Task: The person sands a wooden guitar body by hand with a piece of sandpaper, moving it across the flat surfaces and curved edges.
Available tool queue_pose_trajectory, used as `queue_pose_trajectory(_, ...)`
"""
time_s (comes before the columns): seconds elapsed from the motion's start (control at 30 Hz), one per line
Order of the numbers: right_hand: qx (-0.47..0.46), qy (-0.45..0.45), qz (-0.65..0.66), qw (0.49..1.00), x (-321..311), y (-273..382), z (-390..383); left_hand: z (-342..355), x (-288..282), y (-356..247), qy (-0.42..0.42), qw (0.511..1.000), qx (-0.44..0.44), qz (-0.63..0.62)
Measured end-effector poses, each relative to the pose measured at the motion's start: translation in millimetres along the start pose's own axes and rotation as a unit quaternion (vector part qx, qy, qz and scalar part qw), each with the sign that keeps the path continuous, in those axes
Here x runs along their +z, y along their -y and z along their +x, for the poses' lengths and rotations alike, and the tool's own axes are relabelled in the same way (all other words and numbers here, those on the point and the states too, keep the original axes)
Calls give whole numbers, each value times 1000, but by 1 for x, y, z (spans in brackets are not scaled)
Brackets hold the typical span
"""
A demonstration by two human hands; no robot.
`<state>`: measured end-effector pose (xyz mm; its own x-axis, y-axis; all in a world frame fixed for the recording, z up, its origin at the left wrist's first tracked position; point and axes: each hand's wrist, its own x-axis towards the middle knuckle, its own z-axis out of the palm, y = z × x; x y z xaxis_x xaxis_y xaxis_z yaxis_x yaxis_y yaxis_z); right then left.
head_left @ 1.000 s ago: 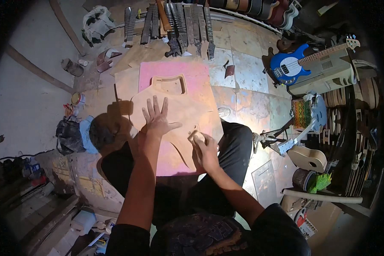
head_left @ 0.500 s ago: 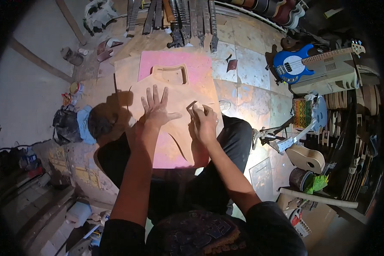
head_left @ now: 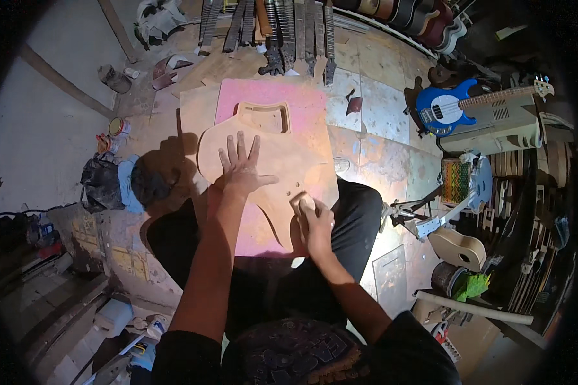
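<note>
A bare wooden guitar body (head_left: pixel 281 153) lies flat on a pink board (head_left: pixel 308 96) in front of my crossed legs. It has a hollowed cavity at its far end and a few small holes toward the near right. My left hand (head_left: pixel 240 168) rests flat on the wood, fingers spread. In my right hand (head_left: pixel 318 226) is a small tan sanding block (head_left: pixel 300 201), pinched between thumb and fingers. The block touches the near right part of the body, just below the small holes. My palm hides part of the block.
Several guitar necks (head_left: pixel 302 38) lie beyond the board. At the right, a blue bass guitar (head_left: pixel 446 108) rests on a cabinet, with an unfinished acoustic guitar body (head_left: pixel 457 249) nearer. A black plastic bag (head_left: pixel 99 185) and an opened can (head_left: pixel 117 126) are on the left.
My right hand has drawn the sanding block nearer to me, baring the small holes. My left hand keeps its place on the wood. The whole view has shifted slightly.
</note>
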<state>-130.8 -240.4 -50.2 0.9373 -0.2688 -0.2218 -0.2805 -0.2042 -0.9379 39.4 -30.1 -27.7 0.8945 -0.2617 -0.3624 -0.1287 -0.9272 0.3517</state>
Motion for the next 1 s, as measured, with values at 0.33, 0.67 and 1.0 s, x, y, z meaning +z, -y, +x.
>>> queue_pose_trajectory(0.33, 124, 10, 65, 990, 8, 52, -7, -7, 4, 7, 7, 1000, -15, 13)
queue_pose_trajectory(0.67, -33, 0, -195, 980, 13, 53, -11, -4, 13, 13, -15, 1000, 0, 3)
queue_pose_trajectory(1.0, -32, -14, -199, 979, 8, 42, 18, -3, 12, 6, -21, 1000, 3, 9)
